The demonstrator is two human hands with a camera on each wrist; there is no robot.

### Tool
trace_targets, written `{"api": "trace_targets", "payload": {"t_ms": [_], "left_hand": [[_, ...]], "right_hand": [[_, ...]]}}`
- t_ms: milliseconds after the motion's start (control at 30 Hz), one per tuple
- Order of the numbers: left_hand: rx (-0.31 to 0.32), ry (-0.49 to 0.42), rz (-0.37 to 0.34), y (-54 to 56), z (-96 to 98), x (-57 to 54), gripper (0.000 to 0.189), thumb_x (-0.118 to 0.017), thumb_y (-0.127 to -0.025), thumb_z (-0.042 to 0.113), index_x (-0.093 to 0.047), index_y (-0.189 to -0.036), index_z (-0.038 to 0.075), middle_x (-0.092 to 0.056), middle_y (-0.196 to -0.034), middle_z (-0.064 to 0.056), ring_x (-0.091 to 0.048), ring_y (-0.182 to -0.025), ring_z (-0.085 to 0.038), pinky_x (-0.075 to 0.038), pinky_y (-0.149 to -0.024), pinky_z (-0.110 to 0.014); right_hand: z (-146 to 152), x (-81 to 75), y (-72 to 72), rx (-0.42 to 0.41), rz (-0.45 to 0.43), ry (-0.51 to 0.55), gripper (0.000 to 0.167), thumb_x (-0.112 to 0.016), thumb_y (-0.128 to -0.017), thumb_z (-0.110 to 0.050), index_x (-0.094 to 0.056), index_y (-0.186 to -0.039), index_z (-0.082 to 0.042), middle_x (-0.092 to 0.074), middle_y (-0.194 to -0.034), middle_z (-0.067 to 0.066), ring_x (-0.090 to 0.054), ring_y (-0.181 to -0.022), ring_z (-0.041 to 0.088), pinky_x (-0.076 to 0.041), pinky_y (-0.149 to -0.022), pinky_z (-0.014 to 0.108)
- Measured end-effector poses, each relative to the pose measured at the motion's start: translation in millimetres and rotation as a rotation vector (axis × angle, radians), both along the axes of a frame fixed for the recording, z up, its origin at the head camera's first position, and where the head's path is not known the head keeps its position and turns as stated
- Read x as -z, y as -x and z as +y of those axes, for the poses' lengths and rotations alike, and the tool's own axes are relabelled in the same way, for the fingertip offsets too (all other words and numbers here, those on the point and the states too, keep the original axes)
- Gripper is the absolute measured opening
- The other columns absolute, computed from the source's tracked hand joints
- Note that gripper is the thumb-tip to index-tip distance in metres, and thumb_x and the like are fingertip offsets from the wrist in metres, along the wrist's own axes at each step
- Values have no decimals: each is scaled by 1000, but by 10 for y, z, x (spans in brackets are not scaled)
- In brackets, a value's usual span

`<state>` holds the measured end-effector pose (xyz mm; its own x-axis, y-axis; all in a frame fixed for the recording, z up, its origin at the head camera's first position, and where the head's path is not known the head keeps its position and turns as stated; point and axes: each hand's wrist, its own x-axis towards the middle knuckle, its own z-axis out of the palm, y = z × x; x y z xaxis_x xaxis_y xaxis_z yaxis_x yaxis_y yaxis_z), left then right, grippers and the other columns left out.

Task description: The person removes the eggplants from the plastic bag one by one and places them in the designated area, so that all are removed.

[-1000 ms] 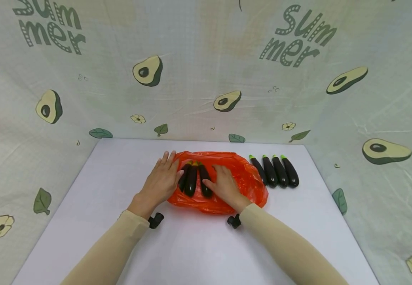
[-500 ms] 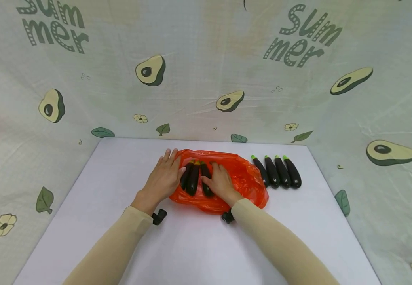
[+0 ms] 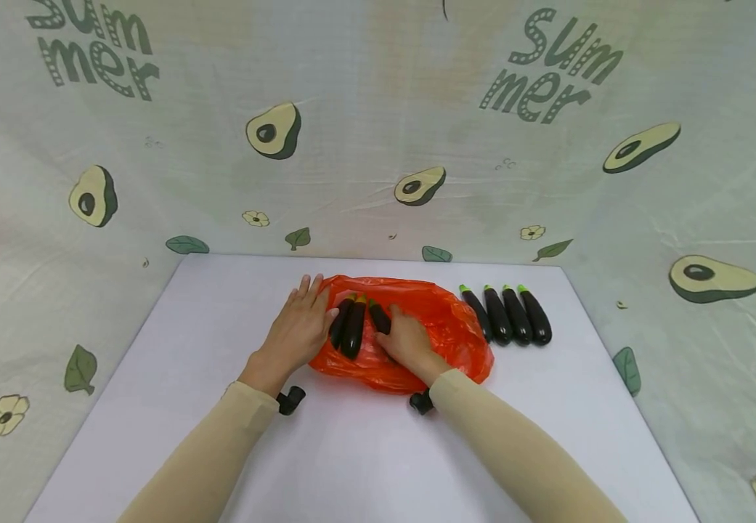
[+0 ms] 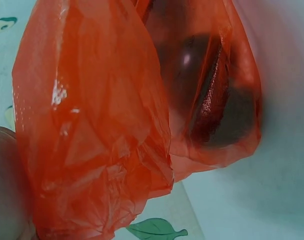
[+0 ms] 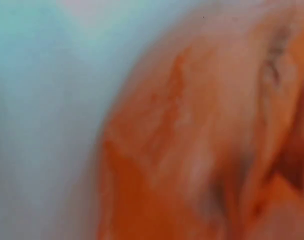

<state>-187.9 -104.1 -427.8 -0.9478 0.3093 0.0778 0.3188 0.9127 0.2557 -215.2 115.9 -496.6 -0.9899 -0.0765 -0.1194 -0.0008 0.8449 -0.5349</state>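
An orange-red plastic bag (image 3: 446,319) lies spread at the table's middle, its mouth up. Two dark eggplants (image 3: 354,330) rest side by side in its left part. To their right is a third eggplant (image 3: 379,317), which my right hand (image 3: 410,345) grips over its lower half, hiding that end. My left hand (image 3: 295,330) rests along the bag's left edge, fingers straight and pointing away. In the left wrist view the bag (image 4: 97,115) stands in folds, with dark eggplants (image 4: 192,70) seen through the film. The right wrist view is a blur of bag film (image 5: 142,190).
Several eggplants (image 3: 515,316) with green stem ends lie in a row just right of the bag, on the white table (image 3: 364,457). A printed cloth (image 3: 351,109) hangs behind and at both sides. Black wrist cameras (image 3: 291,399) sit under the wrists.
My right hand has come down over the third eggplant, covering its lower half, which showed earlier. The left hand stays at the bag's left edge. The eggplants outside have not moved.
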Motion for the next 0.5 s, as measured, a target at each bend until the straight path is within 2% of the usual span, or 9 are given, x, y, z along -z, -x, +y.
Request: {"api": "trace_targets", "payload": {"t_ms": [200,500], "left_hand": [[0,-17,14,-7,6,9,62,-52,-111,32,-40,-158,-7,-26,-171,-25,-16,-162,-44,-18,-130,-58],[-4,-18,8,-6,3,19,63,-51,-112,34,-39,-159,-6,-25,-172,-24,-15,-162,-44,-18,-130,-58]], "right_hand": [[146,-108,-129,-4,-12,110,74,-80,-96,-24,-42,-157,-8,-69,-129,19,-68,-102,31,-61,-98,50],[312,-211,-314,-37,12,150,74,-81,-94,-26,-44,-157,-15,-64,-142,15,-65,-121,34,-57,-105,54]]}}
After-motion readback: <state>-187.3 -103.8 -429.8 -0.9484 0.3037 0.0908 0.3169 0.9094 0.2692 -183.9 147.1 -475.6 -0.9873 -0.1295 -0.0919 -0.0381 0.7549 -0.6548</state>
